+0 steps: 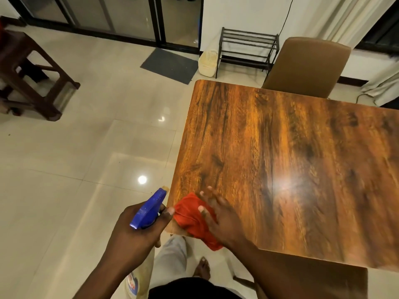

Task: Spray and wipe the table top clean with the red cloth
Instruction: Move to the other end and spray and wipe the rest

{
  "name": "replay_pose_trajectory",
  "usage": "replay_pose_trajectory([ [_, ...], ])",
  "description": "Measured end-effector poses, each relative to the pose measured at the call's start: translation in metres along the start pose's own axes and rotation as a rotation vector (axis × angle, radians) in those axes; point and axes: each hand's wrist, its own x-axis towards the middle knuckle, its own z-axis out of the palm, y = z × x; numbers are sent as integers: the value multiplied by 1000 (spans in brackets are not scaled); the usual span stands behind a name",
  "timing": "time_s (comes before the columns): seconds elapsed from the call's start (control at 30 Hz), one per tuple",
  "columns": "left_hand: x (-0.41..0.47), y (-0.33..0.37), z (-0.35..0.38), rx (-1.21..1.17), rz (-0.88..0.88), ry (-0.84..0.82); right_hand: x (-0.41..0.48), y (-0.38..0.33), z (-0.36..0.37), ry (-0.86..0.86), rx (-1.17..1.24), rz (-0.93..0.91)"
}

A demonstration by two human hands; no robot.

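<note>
The wooden table top (pixel 280 147) fills the right half of the view, glossy with a light glare. The red cloth (pixel 192 219) lies crumpled on the table's near left corner, partly hanging over the front edge. My right hand (pixel 218 214) presses flat on the cloth with fingers spread. My left hand (pixel 138 231) is just left of the corner, off the table, wrapped around a spray bottle with a blue trigger head (pixel 149 210) pointing up and away. The bottle's pale body (pixel 138 277) hangs below my wrist.
A brown chair (pixel 306 67) stands at the table's far side. A dark chair back (pixel 313 279) is at the near edge under my right arm. A wooden stool (pixel 28 76) sits far left on the tiled floor. A shoe rack (pixel 248 48) and white basket (pixel 208 63) stand by the wall.
</note>
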Motion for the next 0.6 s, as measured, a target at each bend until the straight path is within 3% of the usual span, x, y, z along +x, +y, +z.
replay_pose_trajectory([
  [0.07, -13, -2, 1, -14, 11, 23, 4, 0, -7, 55, -26, 136],
  [0.13, -26, -3, 0, -19, 18, 42, 7, -1, -8, -25, -124, 182],
  [0.23, -43, -4, -2, -26, 23, 63, 6, -8, 0, -16, -130, 262],
  [0.43, -67, -7, -12, -67, 16, 87, -5, -26, 4, -176, 99, 299],
  [0.6, -64, -17, -31, -120, 14, 112, -34, -44, -3, -129, 410, 337],
])
